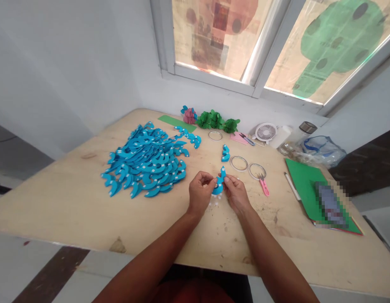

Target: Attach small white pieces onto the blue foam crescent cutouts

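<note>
My left hand point(199, 192) and my right hand point(236, 193) meet over the middle of the wooden table point(71, 202). Both pinch one curved blue paper piece point(219, 184) between thumb and fingers, the left at its lower end, the right near its upper tip. A big heap of the same blue curved pieces point(147, 160) lies to the left of my hands. Two more blue pieces point(225, 153) lie just beyond my hands.
Clear rings point(239, 163) and pink snips point(263, 186) lie right of my hands. Green paper sheets with a pen point(308, 185) sit at the right edge. At the back are green paper flowers point(215, 120), a pink one point(189, 115), a small white fan point(266, 131) and a jar point(304, 130).
</note>
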`<action>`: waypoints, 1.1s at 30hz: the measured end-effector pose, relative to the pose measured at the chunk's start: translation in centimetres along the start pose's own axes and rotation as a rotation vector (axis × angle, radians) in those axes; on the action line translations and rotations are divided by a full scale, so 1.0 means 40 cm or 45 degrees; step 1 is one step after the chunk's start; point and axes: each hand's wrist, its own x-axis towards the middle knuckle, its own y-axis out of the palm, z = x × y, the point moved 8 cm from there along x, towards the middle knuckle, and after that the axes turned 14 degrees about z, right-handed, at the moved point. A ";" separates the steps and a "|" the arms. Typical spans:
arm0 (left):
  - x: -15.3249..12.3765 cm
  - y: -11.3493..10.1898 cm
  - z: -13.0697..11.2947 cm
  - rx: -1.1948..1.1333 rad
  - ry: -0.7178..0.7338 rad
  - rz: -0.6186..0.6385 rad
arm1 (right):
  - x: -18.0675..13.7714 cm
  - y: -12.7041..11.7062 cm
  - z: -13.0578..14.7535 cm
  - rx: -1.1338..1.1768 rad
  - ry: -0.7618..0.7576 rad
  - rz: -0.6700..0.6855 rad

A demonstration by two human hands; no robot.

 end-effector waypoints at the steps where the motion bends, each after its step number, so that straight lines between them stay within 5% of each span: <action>1: 0.001 0.001 0.007 -0.056 -0.021 0.003 | -0.001 -0.001 0.001 0.005 0.000 0.009; 11: 0.001 0.014 0.028 -0.329 -0.111 0.026 | -0.005 0.029 0.013 0.204 0.037 0.144; 33: 0.001 0.028 0.036 -0.334 -0.192 0.125 | -0.012 0.046 0.018 0.321 0.086 0.184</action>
